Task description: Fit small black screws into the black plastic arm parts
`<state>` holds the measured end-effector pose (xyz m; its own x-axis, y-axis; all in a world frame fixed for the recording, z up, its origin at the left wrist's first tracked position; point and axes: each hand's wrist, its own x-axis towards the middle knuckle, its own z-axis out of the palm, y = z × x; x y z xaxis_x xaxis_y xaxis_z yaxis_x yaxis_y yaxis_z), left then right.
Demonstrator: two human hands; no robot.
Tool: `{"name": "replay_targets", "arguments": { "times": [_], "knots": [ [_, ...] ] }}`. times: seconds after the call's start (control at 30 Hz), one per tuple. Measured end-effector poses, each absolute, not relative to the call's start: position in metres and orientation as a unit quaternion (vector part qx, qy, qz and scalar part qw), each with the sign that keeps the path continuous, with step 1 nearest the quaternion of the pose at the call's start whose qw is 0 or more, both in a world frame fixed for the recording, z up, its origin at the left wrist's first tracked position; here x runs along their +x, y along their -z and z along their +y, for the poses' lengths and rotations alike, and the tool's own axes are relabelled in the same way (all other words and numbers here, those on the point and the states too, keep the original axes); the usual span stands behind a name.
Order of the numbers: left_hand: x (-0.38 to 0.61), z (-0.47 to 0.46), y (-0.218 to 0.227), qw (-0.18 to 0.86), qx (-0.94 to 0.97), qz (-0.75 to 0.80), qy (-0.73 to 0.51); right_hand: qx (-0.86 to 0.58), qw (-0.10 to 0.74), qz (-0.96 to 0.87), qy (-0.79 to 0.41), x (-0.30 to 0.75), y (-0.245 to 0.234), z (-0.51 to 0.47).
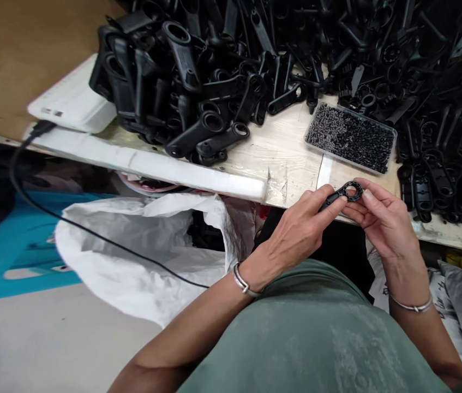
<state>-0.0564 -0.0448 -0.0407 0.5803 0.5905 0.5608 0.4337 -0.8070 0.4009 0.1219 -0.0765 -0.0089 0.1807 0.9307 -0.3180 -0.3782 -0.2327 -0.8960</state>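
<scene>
both hands meet over the table's front edge around one black ring-ended part [342,191]. the left hand [302,218] is closed on its handle; the right hand [390,215] is half curled, thumb and fingers drawn in at the ring – whether a small piece sits between those fingertips is too small to tell. the step looks like close fingertip work at the ring, and the next move seems to call for a steady left grip. a white sack [144,284] gapes below, left of the lap. the table [292,150] shows a bare strip left of the clear tray [342,158] of tiny pieces; beyond, piles of black parts [185,60] leave little room.
</scene>
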Motion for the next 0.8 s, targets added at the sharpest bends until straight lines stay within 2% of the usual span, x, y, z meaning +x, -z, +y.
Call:
{"name": "replay_targets", "arguments": {
  "times": [0.27, 0.43, 0.53, 0.8],
  "knots": [
    [-0.060, -0.038, 0.038, 0.058, 0.918, 0.271, -0.285, -0.541, 0.571, -0.259, -0.561, 0.120, 0.011, -0.078],
    [-0.055, -0.040, 0.039, 0.128, 0.874, 0.283, -0.374, -0.547, 0.579, -0.233, -0.558, 0.119, 0.009, -0.078],
    [-0.050, -0.046, 0.039, 0.127, 0.844, 0.294, -0.430, -0.539, 0.578, -0.214, -0.575, 0.119, 0.006, -0.078],
    [-0.043, -0.054, 0.034, 0.102, 0.835, 0.317, -0.438, -0.525, 0.585, -0.229, -0.575, 0.112, 0.004, -0.083]
  ]
}}
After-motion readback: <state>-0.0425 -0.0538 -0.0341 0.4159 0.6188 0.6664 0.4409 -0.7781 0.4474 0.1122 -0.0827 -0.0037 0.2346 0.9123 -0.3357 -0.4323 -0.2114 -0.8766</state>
